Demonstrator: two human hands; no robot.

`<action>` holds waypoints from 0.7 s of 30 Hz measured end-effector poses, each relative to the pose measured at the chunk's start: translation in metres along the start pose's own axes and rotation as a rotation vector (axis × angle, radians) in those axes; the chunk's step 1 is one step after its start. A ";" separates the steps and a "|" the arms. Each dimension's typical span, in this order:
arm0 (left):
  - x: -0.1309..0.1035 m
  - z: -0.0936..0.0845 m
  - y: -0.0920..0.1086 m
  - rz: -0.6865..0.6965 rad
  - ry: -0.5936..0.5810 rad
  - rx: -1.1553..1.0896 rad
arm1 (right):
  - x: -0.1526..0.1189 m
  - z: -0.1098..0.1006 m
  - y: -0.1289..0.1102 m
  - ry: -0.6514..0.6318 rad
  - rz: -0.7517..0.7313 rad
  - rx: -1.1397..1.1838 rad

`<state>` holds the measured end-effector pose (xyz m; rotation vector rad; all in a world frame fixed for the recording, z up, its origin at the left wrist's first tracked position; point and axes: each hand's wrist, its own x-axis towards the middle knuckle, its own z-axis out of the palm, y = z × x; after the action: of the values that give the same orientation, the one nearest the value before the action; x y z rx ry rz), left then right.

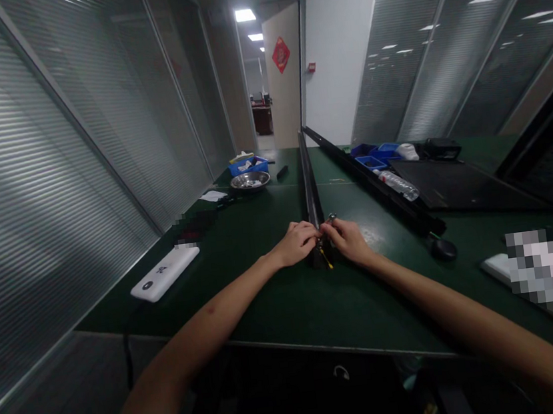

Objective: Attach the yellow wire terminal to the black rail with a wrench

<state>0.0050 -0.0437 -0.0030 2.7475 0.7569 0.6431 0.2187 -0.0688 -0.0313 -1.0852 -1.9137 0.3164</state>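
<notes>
Left hand [297,242] and right hand [350,239] flank a bar [309,186], fingers curled.

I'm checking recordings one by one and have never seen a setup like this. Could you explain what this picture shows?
There is no machine here: a person works with two bare hands. The single picture comes from a camera worn on the head, looking forward and down. The left hand and right hand meet at the near end of a long dark bar on a green table. A small shiny piece shows by the right fingers; each hand's exact grip is too small to tell. Also on the table are a metal bowl, a second bar, a bottle and a white device at left.
</notes>
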 end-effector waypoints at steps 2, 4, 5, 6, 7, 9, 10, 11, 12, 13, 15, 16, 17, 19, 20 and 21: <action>0.000 -0.001 0.000 0.004 -0.001 0.003 | 0.000 -0.001 0.000 -0.004 -0.003 0.003; 0.000 -0.001 0.000 0.007 -0.003 0.005 | 0.001 -0.001 0.000 -0.007 -0.006 0.006; 0.000 -0.001 0.000 0.007 -0.004 0.006 | 0.001 -0.001 0.001 -0.008 -0.008 0.007; -0.001 -0.001 0.000 0.008 -0.004 0.006 | 0.001 -0.001 0.001 -0.009 -0.010 0.009; -0.001 -0.001 -0.001 0.008 -0.005 0.007 | 0.001 0.000 0.002 -0.009 -0.012 0.011; -0.001 -0.001 -0.001 0.011 -0.004 0.009 | 0.001 0.001 0.003 -0.009 -0.016 0.014; -0.001 0.000 -0.001 0.012 -0.003 0.010 | 0.001 0.001 0.003 -0.008 -0.017 0.016; -0.001 0.000 -0.001 0.013 -0.002 0.013 | 0.001 0.002 0.004 -0.008 -0.017 0.016; -0.001 0.000 -0.002 0.014 -0.001 0.015 | 0.002 0.002 0.005 -0.008 -0.017 0.017; 0.000 0.000 -0.002 0.014 0.001 0.018 | 0.002 0.003 0.005 -0.009 -0.017 0.016; 0.000 0.001 -0.002 0.012 0.005 0.024 | 0.003 0.003 0.006 -0.014 -0.016 0.013; 0.000 0.001 -0.002 0.012 0.008 0.026 | 0.003 0.003 0.007 -0.017 -0.016 0.011; 0.000 0.001 -0.002 0.011 0.010 0.028 | 0.003 0.004 0.007 -0.022 -0.016 0.009; 0.001 0.002 -0.002 0.009 0.015 0.028 | 0.004 0.004 0.008 -0.033 -0.017 0.006; 0.001 0.002 -0.002 0.009 0.016 0.027 | 0.004 0.004 0.009 -0.039 -0.018 0.005; 0.001 0.002 -0.003 0.008 0.017 0.027 | 0.004 0.004 0.009 -0.044 -0.019 0.004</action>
<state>0.0052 -0.0412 -0.0052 2.7739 0.7641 0.6635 0.2193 -0.0592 -0.0365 -1.0645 -1.9607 0.3357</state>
